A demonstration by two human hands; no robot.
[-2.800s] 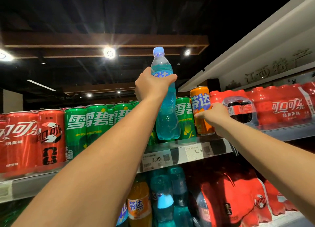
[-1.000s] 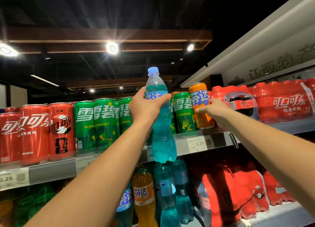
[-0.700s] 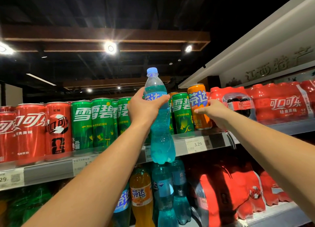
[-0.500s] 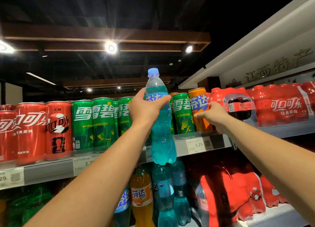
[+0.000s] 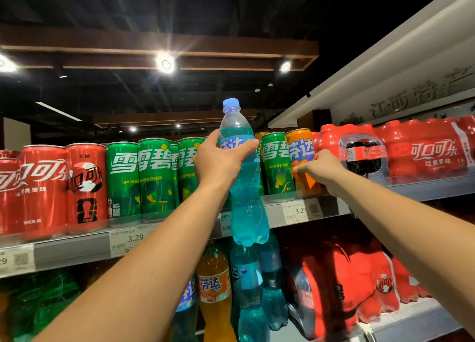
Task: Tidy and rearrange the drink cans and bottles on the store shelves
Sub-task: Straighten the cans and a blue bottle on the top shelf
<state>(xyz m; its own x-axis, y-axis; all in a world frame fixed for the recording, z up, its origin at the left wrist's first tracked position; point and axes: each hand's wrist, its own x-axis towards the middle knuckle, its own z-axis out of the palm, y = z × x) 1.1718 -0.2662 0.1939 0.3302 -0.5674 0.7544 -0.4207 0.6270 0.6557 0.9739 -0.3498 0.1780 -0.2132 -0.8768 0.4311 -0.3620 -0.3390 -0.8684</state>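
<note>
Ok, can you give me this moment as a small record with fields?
left hand: grips blue bottle, upright, in front of upper shelf
right hand: grips orange can on upper shelf
upper shelf also: red cans, green cans, red bottle pack
lower shelf: blue bottles, orange bottle, red packs

I read a grey metal upper shelf [image 5: 77, 249], with paper price tags [image 5: 295, 210] clipped along its front rail. Standing on it, left to right:
- tall red cola cans [image 5: 43, 187]
- tall green lemon-lime cans [image 5: 154, 177] in tight rows
- one tall orange aluminium can [image 5: 300, 146], just beside the last green one
- a red shrink-wrapped pack of cola bottles [image 5: 424, 151]

On the pale lower shelf [image 5: 411, 318] I make out dim green plastic bottles [image 5: 38, 303] at left, an orange plastic bottle [image 5: 213, 282], blue plastic bottles [image 5: 270, 290] and red wrapped packs [image 5: 347, 290] at right.
</note>
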